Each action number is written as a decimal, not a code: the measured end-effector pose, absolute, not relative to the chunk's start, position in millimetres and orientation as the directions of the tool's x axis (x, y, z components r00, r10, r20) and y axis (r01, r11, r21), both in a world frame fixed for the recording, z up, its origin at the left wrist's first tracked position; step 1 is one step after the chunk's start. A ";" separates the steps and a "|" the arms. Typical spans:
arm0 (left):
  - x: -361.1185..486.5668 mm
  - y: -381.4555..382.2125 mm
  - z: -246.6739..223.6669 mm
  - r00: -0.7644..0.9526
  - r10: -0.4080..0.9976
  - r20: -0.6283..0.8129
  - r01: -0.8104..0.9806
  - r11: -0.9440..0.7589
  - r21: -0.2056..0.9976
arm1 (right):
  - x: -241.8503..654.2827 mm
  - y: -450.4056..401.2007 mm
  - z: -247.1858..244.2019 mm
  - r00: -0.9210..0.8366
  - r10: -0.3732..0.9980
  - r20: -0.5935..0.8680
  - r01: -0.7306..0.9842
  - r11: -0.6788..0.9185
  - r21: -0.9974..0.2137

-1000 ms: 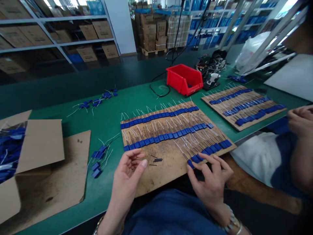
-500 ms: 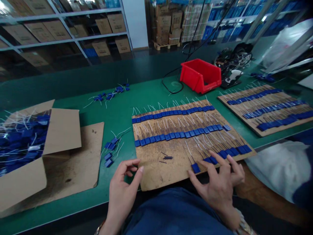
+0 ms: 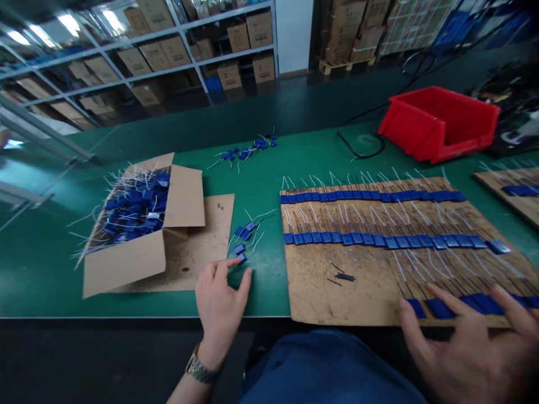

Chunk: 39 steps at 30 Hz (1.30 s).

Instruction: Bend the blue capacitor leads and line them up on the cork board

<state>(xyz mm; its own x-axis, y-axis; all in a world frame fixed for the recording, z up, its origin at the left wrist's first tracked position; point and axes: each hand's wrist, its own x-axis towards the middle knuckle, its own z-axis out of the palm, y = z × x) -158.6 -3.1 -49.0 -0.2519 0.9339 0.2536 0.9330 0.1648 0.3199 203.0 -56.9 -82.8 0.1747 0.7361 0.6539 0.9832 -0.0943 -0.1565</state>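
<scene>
Facing the long green counter (image 3: 261,185), we saw a storage rack (image 3: 274,39) of boxes beyond it, far left. Right of the middle, a brown board (image 3: 311,292) lay flat at the counter's near edge, and part of a second board (image 3: 492,182) showed farther right. On the left, an open carton (image 3: 126,264) sat on a cardboard sheet (image 3: 210,247) and held a heap of blue components (image 3: 138,207) with wire leads. A red bin (image 3: 412,132) stood at the far right.

Our right hand (image 3: 467,348) was spread palm down over the near row (image 3: 484,303) of components on the brown board, its thumb tip at the leftmost piece. Our left hand (image 3: 221,303) was open, thumb and forefinger parted, the forefinger at the nearest piece of a loose cluster (image 3: 250,226) between sheet and board; we could not tell whether it touched.

A far row (image 3: 353,196) and a middle row (image 3: 366,239) also crossed the board, leads pointing away from us. Another loose group (image 3: 261,143) lay farther back on the counter. We wore a metal watch (image 3: 200,367) on our left wrist. A few thin black bits (image 3: 345,277) lay on the board's near left part.
</scene>
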 end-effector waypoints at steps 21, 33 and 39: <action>-134.8 -4.6 -47.2 -0.138 0.929 0.343 0.846 -0.069 0.529 | 116.1 -8.6 -27.8 -0.125 0.790 0.600 0.640 0.527 -0.560; -72.1 4.1 -16.2 0.155 0.962 0.224 0.417 -0.270 0.868 | 115.6 -8.0 -30.2 -0.190 0.977 -0.097 0.206 -0.057 -0.977; -56.9 20.0 -5.1 0.261 0.961 -0.095 0.156 0.055 0.986 | 118.9 -13.2 -26.8 -0.263 0.962 0.074 0.483 0.198 -0.853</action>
<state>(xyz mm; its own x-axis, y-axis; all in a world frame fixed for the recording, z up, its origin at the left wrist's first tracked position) -56.9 20.0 -5.1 0.2606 0.9608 -0.0951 0.1561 0.0553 0.9862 118.9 -13.2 -26.8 -0.2632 0.9619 0.0738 0.4832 0.1977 -0.8529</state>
